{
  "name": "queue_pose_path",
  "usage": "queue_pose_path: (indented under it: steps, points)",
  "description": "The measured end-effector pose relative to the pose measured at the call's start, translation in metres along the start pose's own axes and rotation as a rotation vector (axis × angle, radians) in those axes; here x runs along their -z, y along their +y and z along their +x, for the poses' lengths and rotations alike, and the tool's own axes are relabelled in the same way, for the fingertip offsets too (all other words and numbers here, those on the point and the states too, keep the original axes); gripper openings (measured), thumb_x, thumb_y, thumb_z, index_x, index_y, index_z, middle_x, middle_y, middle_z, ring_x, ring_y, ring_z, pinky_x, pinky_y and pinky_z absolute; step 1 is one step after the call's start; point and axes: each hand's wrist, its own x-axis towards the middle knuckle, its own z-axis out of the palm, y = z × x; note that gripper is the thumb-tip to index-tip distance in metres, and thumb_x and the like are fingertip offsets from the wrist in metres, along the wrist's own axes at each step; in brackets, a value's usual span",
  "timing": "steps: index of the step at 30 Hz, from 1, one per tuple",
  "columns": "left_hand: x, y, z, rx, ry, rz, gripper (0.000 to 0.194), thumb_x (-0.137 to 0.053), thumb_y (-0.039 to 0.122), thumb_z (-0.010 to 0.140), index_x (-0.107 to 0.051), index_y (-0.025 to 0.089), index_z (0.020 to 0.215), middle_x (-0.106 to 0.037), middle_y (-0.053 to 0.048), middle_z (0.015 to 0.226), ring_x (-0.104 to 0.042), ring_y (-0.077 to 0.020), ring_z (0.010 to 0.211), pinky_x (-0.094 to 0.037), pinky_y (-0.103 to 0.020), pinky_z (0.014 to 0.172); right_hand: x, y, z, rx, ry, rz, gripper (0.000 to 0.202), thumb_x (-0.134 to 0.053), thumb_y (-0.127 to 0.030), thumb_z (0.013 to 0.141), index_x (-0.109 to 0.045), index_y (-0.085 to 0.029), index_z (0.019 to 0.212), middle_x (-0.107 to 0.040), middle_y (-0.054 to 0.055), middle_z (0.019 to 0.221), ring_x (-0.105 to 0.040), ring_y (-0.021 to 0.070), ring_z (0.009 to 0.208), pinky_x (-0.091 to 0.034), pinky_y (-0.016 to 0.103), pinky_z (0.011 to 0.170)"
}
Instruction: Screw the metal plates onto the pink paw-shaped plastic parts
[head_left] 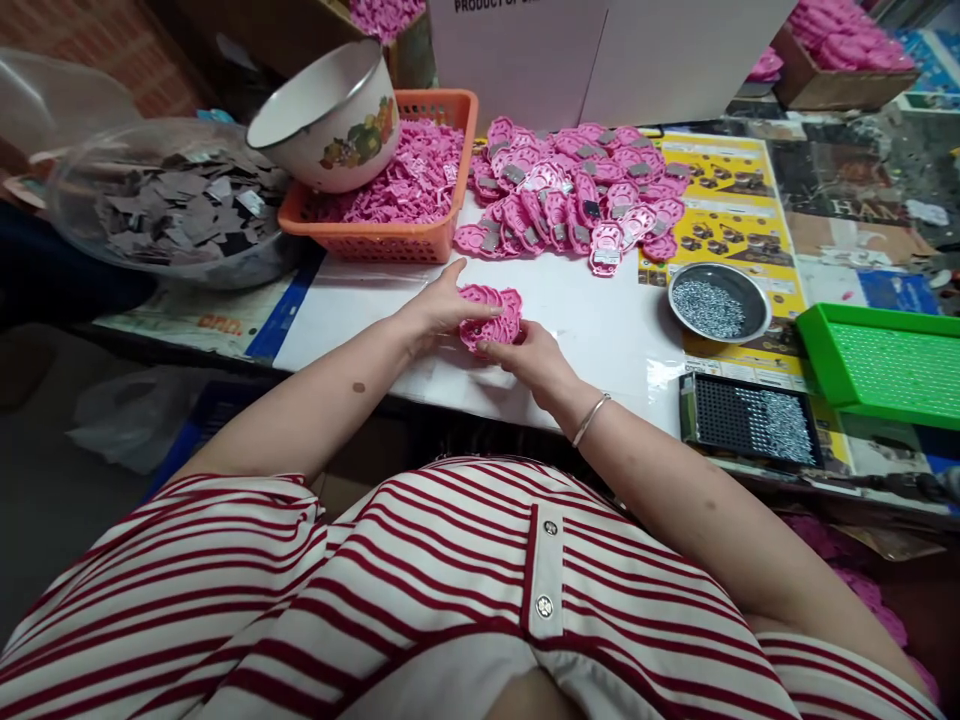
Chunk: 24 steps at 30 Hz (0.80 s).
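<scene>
A white work surface [337, 300] fills the head view's middle. Above its near edge, the left hand [441, 303] and right hand [538, 358] pinch bunched pink plastic pieces [493, 325] between them, one from each side, seemingly to keep them together. An orange basket [390, 243], pink pile [559, 210] and metal bowl [752, 300] sit around, presumably for easy reach.

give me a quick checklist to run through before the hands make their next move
1. Left hand on the held pink pieces: ok.
2. Right hand gripping them too: ok.
3. Number of pieces held: cannot tell, they overlap.
4. Metal bowl stocked with small metal parts: ok.
5. Black tray fully covered with such parts: not ok, left side bare.
6. Orange basket unobstructed: not ok, enamel bowl covers part.
</scene>
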Motion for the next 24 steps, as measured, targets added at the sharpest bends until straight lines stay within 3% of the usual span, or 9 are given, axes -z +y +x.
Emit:
queue_pose_path:
  steps: [3, 5, 9, 12, 17, 24]
  points:
    - [0.009, 0.002, 0.001, 0.037, 0.021, 0.050, 0.118, -0.088, 0.024, 0.059, -0.027, 0.016, 0.160, -0.064, -0.015, 0.129, -0.070, -0.0320, 0.105, -0.058, -0.041, 0.089, -0.001, 0.000, 0.002, 0.005, -0.011, -0.034, 0.040, -0.089, -0.027, 0.061, -0.071, -0.015, 0.094, -0.074, 0.001, 0.080, -0.064, 0.0133, 0.075, -0.053, 0.027, 0.076]
    - [0.014, 0.000, 0.003, 0.038, 0.037, 0.082, 0.113, -0.085, 0.022, 0.060, -0.031, 0.016, 0.159, -0.066, -0.014, 0.121, -0.071, -0.0309, 0.099, -0.058, -0.043, 0.088, 0.000, 0.001, 0.004, -0.003, -0.014, -0.059, 0.033, -0.085, -0.030, 0.071, -0.069, -0.014, 0.095, -0.073, 0.001, 0.084, -0.064, 0.0121, 0.076, -0.055, 0.028, 0.077]
    - [0.023, -0.004, 0.007, -0.033, 0.072, 0.181, 0.105, -0.083, 0.018, 0.056, -0.043, 0.011, 0.152, -0.064, -0.017, 0.129, -0.066, -0.0337, 0.113, -0.051, -0.047, 0.103, 0.001, 0.004, 0.008, -0.050, -0.007, -0.114, 0.031, -0.064, -0.040, 0.092, -0.064, -0.013, 0.107, -0.068, 0.005, 0.103, -0.066, 0.0134, 0.091, -0.059, 0.034, 0.083]
    - [0.029, -0.007, 0.009, -0.108, 0.089, 0.276, 0.094, -0.083, 0.017, 0.055, -0.053, 0.008, 0.143, -0.058, -0.019, 0.143, -0.055, -0.0352, 0.132, -0.039, -0.044, 0.116, 0.002, 0.005, 0.013, -0.086, 0.012, -0.122, 0.037, -0.061, -0.043, 0.093, -0.062, -0.015, 0.118, -0.066, 0.008, 0.116, -0.066, 0.0168, 0.102, -0.060, 0.039, 0.090]
    - [0.040, -0.019, 0.007, -0.198, 0.108, 0.388, 0.082, -0.079, 0.019, 0.060, -0.058, 0.008, 0.139, -0.055, -0.019, 0.148, -0.048, -0.0339, 0.140, -0.031, -0.043, 0.122, 0.008, 0.004, 0.017, -0.121, 0.074, -0.123, 0.038, -0.061, -0.043, 0.093, -0.061, -0.015, 0.120, -0.066, 0.008, 0.117, -0.066, 0.0169, 0.102, -0.060, 0.038, 0.089]
    - [0.061, -0.038, 0.003, -0.280, 0.097, 0.393, 0.070, -0.073, 0.023, 0.068, -0.061, 0.015, 0.137, -0.061, -0.011, 0.144, -0.055, -0.0284, 0.135, -0.037, -0.042, 0.120, 0.025, 0.001, 0.004, -0.134, 0.148, -0.145, 0.035, -0.062, -0.039, 0.093, -0.060, -0.015, 0.119, -0.067, 0.006, 0.107, -0.066, 0.0130, 0.090, -0.061, 0.031, 0.077]
